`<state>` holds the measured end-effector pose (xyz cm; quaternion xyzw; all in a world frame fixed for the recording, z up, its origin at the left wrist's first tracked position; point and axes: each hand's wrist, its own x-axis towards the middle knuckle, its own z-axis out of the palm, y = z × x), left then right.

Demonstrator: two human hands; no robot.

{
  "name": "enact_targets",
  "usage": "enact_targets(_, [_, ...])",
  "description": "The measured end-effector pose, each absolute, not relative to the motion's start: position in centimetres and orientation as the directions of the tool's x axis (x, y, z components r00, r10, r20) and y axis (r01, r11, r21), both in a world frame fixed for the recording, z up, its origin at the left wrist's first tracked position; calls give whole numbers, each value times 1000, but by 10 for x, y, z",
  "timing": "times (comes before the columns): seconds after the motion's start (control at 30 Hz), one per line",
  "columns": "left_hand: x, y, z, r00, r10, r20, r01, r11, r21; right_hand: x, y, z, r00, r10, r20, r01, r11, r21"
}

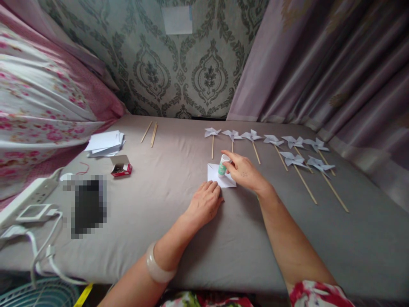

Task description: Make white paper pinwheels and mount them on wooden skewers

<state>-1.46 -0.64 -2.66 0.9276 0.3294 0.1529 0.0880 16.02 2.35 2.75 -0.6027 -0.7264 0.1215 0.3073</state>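
Note:
My right hand (243,170) is closed around a glue stick (223,165), a white and green tube held nearly upright. Its lower end meets a small square of white paper (227,182) on the grey cloth; whether the cap is off I cannot see. At the paper's near left edge lies my left hand (206,199), fingers stretched flat and fingertips on the sheet, holding nothing. Beyond them rests a white paper pinwheel (212,132) on a wooden stick, the leftmost of several.
Several more pinwheels (294,159) lie at right. Toward the left are loose wooden sticks (154,134), a stack of white paper (105,143), an open red box (122,170) of small items and a red string (83,168). A power strip (28,196) with white cables lines the left edge.

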Motion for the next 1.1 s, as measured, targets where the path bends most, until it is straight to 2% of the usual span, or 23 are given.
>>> enact_targets(0.13, [-14, -7, -26, 737, 646, 197, 609, -762, 219, 155, 22, 32, 7, 949, 317, 849, 161, -503])
enact_targets(0.33, [-13, -7, -24, 733, 655, 183, 618, -754, 223, 153, 26, 28, 101, 918, 384, 837, 130, -531])
enact_targets(0.53, [-15, -8, -24, 734, 659, 162, 626, -750, 213, 164, 25, 33, -69, 939, 336, 771, 264, -579])
enact_targets(0.73, [-15, -9, -20, 736, 665, 128, 637, -744, 202, 176, 22, 37, -160, 954, 253, 737, 286, -612])
enact_targets(1.0, [-15, -9, -18, 730, 676, 103, 650, -732, 203, 167, 24, 37, 120, 943, 311, 858, 59, -511])
enact_targets(1.1, [-15, -9, -19, 730, 673, 115, 646, -736, 204, 164, 23, 39, 137, 937, 322, 866, 44, -498])
